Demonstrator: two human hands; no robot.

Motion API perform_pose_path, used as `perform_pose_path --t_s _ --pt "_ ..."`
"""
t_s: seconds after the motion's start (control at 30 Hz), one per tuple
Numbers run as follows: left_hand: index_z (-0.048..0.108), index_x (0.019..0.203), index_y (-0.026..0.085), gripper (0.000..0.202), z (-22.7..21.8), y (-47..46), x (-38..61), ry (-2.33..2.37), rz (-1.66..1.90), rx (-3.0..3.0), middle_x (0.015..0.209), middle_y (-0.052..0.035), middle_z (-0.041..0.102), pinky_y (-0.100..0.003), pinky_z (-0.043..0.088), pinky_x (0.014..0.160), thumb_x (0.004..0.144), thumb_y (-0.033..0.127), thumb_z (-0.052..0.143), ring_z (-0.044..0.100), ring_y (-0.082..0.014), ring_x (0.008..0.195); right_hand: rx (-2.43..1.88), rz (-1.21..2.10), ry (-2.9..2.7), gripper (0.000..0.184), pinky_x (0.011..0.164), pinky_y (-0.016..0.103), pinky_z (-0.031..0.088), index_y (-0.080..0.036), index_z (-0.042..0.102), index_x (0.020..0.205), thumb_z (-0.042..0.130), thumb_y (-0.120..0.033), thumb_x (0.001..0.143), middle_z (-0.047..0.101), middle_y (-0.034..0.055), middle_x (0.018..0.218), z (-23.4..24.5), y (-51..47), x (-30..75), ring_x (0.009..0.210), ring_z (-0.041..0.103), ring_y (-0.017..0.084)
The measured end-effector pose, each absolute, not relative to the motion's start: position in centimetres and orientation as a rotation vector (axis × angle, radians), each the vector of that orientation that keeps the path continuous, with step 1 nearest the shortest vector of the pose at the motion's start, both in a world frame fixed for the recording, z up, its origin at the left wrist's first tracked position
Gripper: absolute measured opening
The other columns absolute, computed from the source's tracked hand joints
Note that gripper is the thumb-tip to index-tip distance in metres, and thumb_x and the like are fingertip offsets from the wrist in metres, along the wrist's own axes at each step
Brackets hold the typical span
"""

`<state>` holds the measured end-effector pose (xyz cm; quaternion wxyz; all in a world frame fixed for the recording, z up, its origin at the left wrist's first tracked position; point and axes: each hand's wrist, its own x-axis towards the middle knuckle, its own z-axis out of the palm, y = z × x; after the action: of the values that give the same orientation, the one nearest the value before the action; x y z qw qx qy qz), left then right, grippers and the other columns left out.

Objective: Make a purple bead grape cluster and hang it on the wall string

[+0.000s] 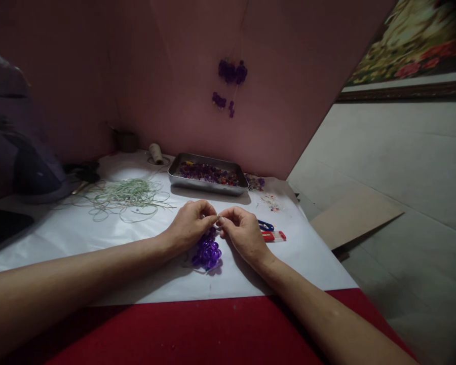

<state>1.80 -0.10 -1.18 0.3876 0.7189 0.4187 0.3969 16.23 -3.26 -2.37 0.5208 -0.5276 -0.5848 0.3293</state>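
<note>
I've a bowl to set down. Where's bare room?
Bare: white sheet between the cord tangle and the left forearm, and its near right corner. Crowded: around the left hand, right hand, bead cluster and metal tray.

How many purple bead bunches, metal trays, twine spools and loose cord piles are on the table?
purple bead bunch: 1
metal tray: 1
twine spool: 1
loose cord pile: 1
Total: 4

Dim and warm-toned, brightest on the white sheet. Soft shadow beside the bead cluster. Dark, smeared corners, bent edges; framed picture out of focus.
</note>
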Motion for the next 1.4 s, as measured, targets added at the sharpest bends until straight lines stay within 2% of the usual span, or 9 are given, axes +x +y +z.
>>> perform_pose_path --t_s 0.2,0.4,0.6,1.17,1.3,1.4 --pt "0.061 0.081 0.017 0.010 -1.53 0.00 1.88 0.971 1.057 1.719 0.070 -0.0028 0.063 -0.028 0.044 0.058 0.074 0.024 0.059 0.055 -0.0150 0.064 -1.276 0.785 -1.411 0.005 0.054 0.029 0.047 -0.017 0.060 0.070 0.059 -0.021 0.073 0.061 0.0013 0.062 -2.39 -3.31 16.25 0.052 0.056 0.014" --pt "0.059 0.068 0.017 0.009 -1.71 0.10 1.90 1.024 1.029 1.791 0.062 -0.0002 0.057 -0.026 0.039 0.053 0.074 0.023 0.055 0.049 -0.0125 0.058 -1.294 0.768 -1.434 0.008 0.054 0.030 0.046 -0.017 0.059 0.068 0.058 -0.022 0.074 0.062 0.0017 0.062 -2.45 -3.26 16.34 0.051 0.056 0.014" --pt "0.054 0.068 0.018 0.007 -1.89 0.19 1.89 1.020 1.049 1.755 0.060 0.0011 0.055 -0.025 0.038 0.053 0.073 0.021 0.051 0.047 -0.0115 0.055 -1.280 0.783 -1.429 0.011 0.055 0.030 0.047 -0.017 0.058 0.067 0.058 -0.024 0.075 0.062 0.0026 0.062 -2.43 -3.11 16.39 0.050 0.057 0.014" --pt "0.052 0.069 0.018 0.006 -1.93 0.24 1.90 1.067 1.044 1.782 0.061 0.0011 0.056 -0.026 0.037 0.055 0.074 0.019 0.048 0.047 -0.0124 0.057 -1.281 0.802 -1.425 0.009 0.055 0.030 0.045 -0.018 0.056 0.065 0.054 -0.023 0.072 0.062 0.0024 0.059 -2.50 -2.99 16.39 0.050 0.056 0.014" --pt "0.055 0.069 0.018 0.008 -1.86 0.31 1.80 1.085 1.069 1.837 0.062 0.0011 0.056 -0.028 0.039 0.057 0.074 0.020 0.049 0.048 -0.0133 0.059 -1.280 0.798 -1.425 0.009 0.056 0.030 0.045 -0.017 0.056 0.066 0.054 -0.023 0.073 0.062 0.0028 0.060 -2.69 -2.98 16.47 0.051 0.056 0.014" --pt "0.064 0.081 0.016 0.015 -1.73 0.27 1.68 1.078 1.107 1.863 0.074 -0.0018 0.062 -0.030 0.043 0.064 0.075 0.019 0.050 0.053 -0.0150 0.067 -1.283 0.788 -1.437 0.009 0.057 0.030 0.046 -0.017 0.056 0.066 0.054 -0.023 0.074 0.062 0.0022 0.058 -2.74 -2.95 16.54 0.051 0.056 0.014"
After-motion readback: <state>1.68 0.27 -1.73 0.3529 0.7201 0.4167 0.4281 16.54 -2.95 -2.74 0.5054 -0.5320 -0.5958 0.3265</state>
